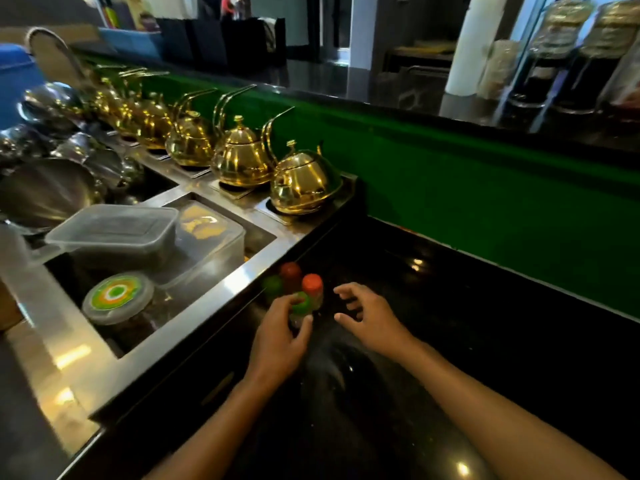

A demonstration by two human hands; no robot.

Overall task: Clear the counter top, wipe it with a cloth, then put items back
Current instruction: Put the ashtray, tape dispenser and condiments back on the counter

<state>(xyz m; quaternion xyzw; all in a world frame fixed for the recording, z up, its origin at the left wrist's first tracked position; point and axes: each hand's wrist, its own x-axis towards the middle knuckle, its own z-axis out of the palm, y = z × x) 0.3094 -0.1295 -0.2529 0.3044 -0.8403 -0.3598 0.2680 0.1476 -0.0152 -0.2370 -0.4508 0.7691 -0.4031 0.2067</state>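
Black polished stone tabletop (485, 341), glossy, light spots reflecting off it; green wall panel (485, 188) behind. To its left a steel sink unit (194, 327) holding clear plastic containers (114, 233) and a round tub with green-and-orange lid (116, 296). Row of brass teapots (304, 181) along the back ledge.

Task's things: small bottles clustered at the tabletop's left edge, just beside the steel rim
- green-capped bottle (300, 304), nearest, clear body
- orange-capped bottle (312, 287), touching or nearly touching the green one
- red-capped bottle (291, 271) and a second green cap (272, 284) behind, blurred

Left hand (277, 341): fingers and thumb curled round the green-capped bottle, thumb tip on its right side below the cap. Right hand (367, 317): fingers spread and loosely bent, holding nothing, just right of the orange-capped bottle, not touching it.

Handling, my judgement:
- bottles look small, light, rigid plastic; one hand each is plenty
- narrow and tall for their base, packed close; a nudge to one likely tips its neighbours on the slick stone
- take hold round the body just under the cap, lift straight up rather than drag
- contents not readable; whether caps are tight, cannot tell, so keep upright

No cloth in view
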